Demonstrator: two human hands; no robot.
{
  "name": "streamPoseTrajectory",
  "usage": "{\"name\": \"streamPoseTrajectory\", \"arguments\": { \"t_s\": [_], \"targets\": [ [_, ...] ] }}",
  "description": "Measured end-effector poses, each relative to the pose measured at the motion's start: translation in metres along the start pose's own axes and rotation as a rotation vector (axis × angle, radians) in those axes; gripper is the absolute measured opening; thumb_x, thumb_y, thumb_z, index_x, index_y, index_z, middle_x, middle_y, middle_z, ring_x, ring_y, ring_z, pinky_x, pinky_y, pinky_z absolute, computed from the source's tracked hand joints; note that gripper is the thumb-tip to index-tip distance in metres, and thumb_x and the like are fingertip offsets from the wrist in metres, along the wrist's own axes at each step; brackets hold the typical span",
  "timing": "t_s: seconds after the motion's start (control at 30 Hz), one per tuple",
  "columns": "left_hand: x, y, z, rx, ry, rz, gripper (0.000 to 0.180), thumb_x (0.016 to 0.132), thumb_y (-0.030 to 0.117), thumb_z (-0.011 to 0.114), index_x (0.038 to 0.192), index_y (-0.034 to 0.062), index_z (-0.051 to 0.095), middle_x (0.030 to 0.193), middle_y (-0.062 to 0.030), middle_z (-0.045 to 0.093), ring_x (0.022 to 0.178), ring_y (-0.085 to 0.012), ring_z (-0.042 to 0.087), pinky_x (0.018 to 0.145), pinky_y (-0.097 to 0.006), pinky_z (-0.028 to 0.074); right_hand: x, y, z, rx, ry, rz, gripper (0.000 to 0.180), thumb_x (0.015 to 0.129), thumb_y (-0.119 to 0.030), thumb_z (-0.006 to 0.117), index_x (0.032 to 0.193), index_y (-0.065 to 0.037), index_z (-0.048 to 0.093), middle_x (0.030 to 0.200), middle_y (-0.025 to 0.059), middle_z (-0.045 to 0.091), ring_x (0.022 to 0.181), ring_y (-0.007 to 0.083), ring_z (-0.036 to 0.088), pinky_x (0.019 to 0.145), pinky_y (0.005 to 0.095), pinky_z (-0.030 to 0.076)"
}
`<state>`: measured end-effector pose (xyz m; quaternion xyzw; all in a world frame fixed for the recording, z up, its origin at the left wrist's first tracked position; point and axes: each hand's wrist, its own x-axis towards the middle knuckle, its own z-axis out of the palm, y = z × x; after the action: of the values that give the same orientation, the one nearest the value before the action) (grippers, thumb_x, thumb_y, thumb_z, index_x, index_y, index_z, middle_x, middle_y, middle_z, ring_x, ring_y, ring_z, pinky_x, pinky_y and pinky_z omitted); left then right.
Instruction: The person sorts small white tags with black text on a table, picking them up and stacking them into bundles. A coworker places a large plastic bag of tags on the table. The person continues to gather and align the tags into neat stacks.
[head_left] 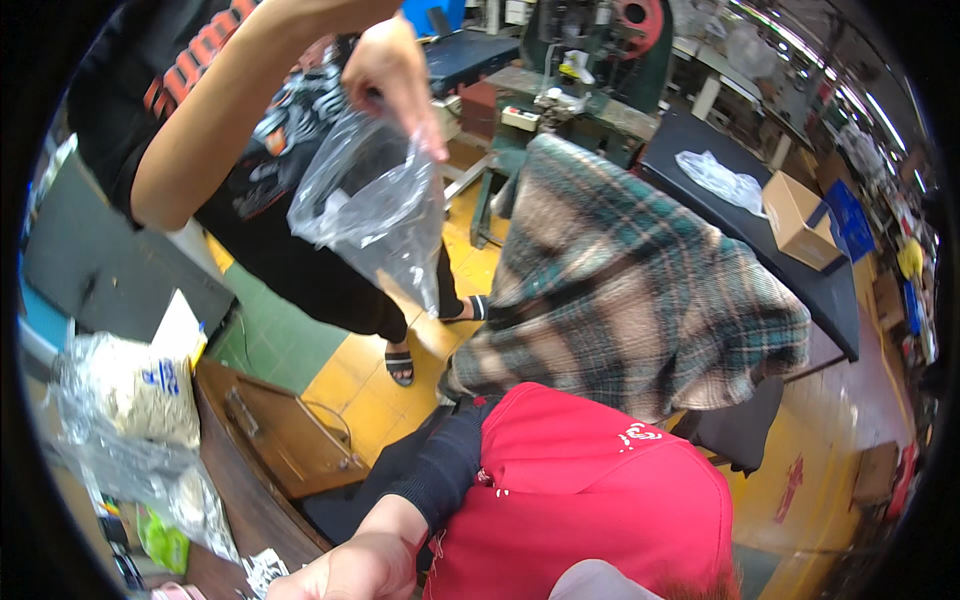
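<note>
Brown tabletop (246, 490) beside one bare hand (352, 574)

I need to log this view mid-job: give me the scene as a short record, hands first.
Lower-edge hand: dark sleeve, fingers cut off by the frame; grip and owner unclear
Co-worker's hand: holding up a clear bag
Left table: plastic bag with pale contents
Middle: plaid cloth, red garment
Right table: cardboard box, crumpled bag
Floor: yellow, partly green
</note>
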<state>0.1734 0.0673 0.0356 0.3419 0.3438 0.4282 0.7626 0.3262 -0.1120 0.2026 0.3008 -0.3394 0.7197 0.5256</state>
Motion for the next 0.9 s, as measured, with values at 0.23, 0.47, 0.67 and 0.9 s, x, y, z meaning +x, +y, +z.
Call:
{"name": "streamPoseTrajectory", "arguments": {
  "t_s": [0.23, 0.47, 0.67, 0.9],
  "targets": [
    [0.0, -0.004, 0.026, 0.022, -0.058, -0.031, 0.046, 0.106, 0.017, 0.043, 0.146, -0.0044, 0.034, 0.147, -0.0135, 0.04, 0.134, -0.0189, 0.041, 0.116, -0.03, 0.035, -0.012, -0.003, 0.012, -0.236, -0.015, -0.039, 0.069, 0.092, -0.039, 0.064, 0.14, 0.001, 0.037, 0.124, 0.018, 0.058, 0.11, 0.0257, 0.059, 0.093, 0.0361, 0.047],
    [0.0, -0.007, 0.042, 0.036, -0.093, -0.052, 0.046, 0.106, 0.017, 0.043, 0.146, -0.0047, 0.034, 0.148, -0.0136, 0.04, 0.135, -0.019, 0.041, 0.117, -0.03, 0.034, -0.028, -0.044, 0.033, -0.652, -0.02, -0.08, 0.066, 0.091, -0.042, 0.065, 0.134, 0.001, 0.043, 0.12, 0.015, 0.058, 0.106, 0.0241, 0.059, 0.091, 0.0362, 0.047],
    [-0.008, 0.003, 0.029, 0.022, -0.077, -0.047, 0.046, 0.106, 0.016, 0.042, 0.146, -0.0049, 0.033, 0.148, -0.0136, 0.04, 0.135, -0.0191, 0.04, 0.117, -0.03, 0.034, -0.047, -0.092, 0.051, -1.128, -0.044, -0.227, 0.063, 0.09, -0.045, 0.066, 0.129, 0.001, 0.048, 0.117, 0.0124, 0.059, 0.103, 0.0228, 0.059, 0.089, 0.0362, 0.047],
    [-0.068, 0.024, -0.039, -0.149, 0.1, 0.086, 0.046, 0.107, 0.016, 0.042, 0.147, -0.0052, 0.033, 0.148, -0.0137, 0.039, 0.136, -0.0192, 0.04, 0.118, -0.03, 0.033, -0.113, -0.123, 0.116, -1.674, -0.062, -0.743, 0.062, 0.095, -0.047, 0.049, 0.13, 0.005, 0.045, 0.119, 0.0147, 0.056, 0.105, 0.0253, 0.056, 0.094, 0.0385, 0.045]
  ]
}}
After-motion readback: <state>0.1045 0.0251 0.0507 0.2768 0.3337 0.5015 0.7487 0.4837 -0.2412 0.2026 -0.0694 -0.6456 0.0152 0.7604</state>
